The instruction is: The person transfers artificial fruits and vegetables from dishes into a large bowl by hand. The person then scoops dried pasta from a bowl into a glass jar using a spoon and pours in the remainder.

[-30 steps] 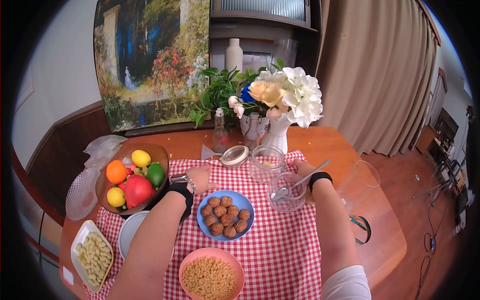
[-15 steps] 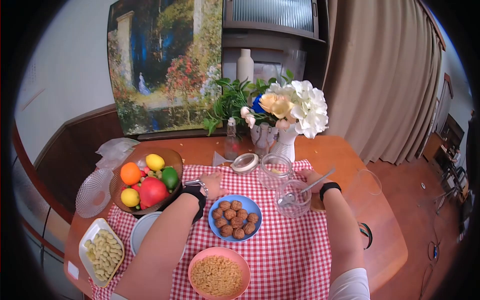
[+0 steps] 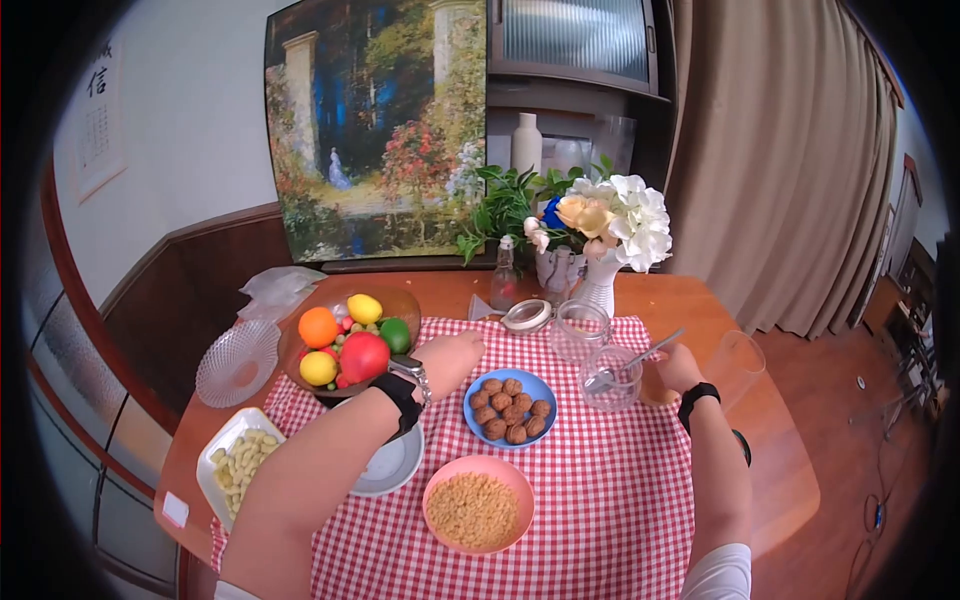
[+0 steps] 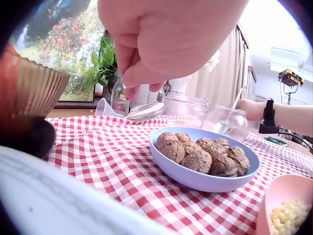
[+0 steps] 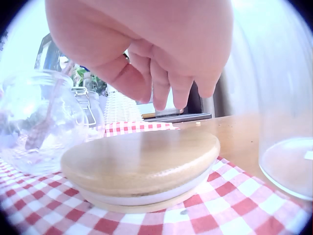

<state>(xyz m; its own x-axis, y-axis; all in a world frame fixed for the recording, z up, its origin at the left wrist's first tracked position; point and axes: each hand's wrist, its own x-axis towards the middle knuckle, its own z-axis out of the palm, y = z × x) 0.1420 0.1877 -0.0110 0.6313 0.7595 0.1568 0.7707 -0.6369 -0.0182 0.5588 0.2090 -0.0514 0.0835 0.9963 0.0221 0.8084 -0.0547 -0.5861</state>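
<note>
Fingers bent downward and holding nothing visible, my left hand [image 3: 452,360] [image 4: 168,41] hovers over the checkered cloth [image 3: 580,500], between the fruit bowl [image 3: 290,350] and the blue plate [image 3: 468,420] of walnuts [image 4: 195,156]. On the other side, my right hand [image 3: 680,370] [image 5: 146,54] hangs above a round wooden lid [image 5: 142,161], its fingers pointing down and apart from the lid. Left of that lid stands a glass jar [image 3: 612,392] with a spoon [image 3: 655,345] in it. Behind the jar is another glass jar [image 3: 578,335] with a wire clasp.
A pink bowl [image 3: 530,510] of small pale pieces is nearest me; a grey plate [image 3: 395,465] and a white tray [image 3: 215,475] of peanuts lie left. Small bottles [image 3: 503,280], a flower vase [image 3: 600,290] and an open jar lid [image 3: 527,316] stand behind. A clear glass cylinder [image 3: 738,365] is right.
The head view has turned left. My left hand has lifted from the cloth, its fingers less spread. My right hand has moved rightward and nearer, from beside the jars to above the wooden lid.
</note>
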